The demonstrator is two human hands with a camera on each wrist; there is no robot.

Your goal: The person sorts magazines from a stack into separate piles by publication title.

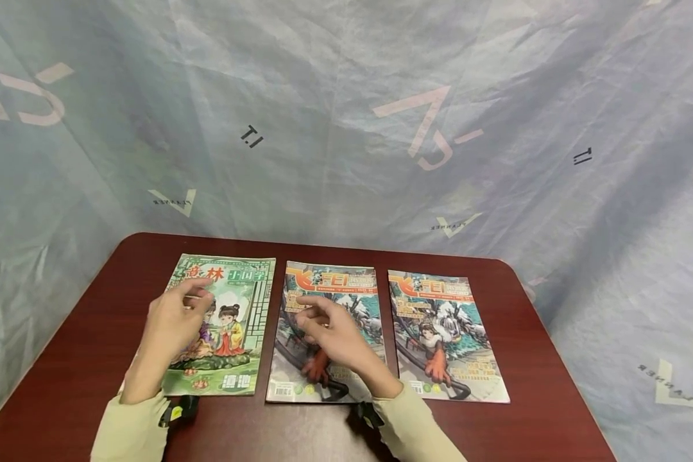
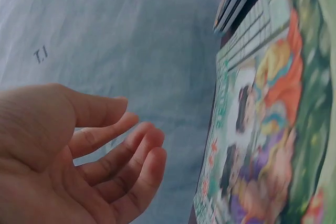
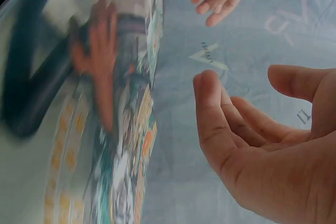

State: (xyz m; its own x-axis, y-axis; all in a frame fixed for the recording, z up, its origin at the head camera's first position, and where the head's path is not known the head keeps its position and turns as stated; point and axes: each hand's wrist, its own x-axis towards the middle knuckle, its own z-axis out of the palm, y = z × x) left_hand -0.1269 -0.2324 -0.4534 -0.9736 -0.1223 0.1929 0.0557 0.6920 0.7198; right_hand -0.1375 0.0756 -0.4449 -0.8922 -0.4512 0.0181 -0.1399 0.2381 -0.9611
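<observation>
Three magazines lie side by side on the dark red table. My left hand (image 1: 176, 321) hovers over the green magazine (image 1: 237, 378) at the left, whose cover shows cartoon figures. In the left wrist view, that hand (image 2: 100, 156) has loosely bent fingers and nothing between them. Over the middle magazine (image 1: 358, 378), with its orange and red title, is my right hand (image 1: 337, 333). The right wrist view shows this hand (image 3: 257, 135) with thumb and fingers apart, holding nothing. To its right lies a third magazine (image 1: 456, 359) with the same cover as the middle one.
The table (image 1: 531, 410) has rounded far corners. Behind and around it hangs a grey printed cloth (image 1: 323, 192). Both wrists wear dark straps (image 1: 180, 410) over light sleeves (image 1: 129, 427).
</observation>
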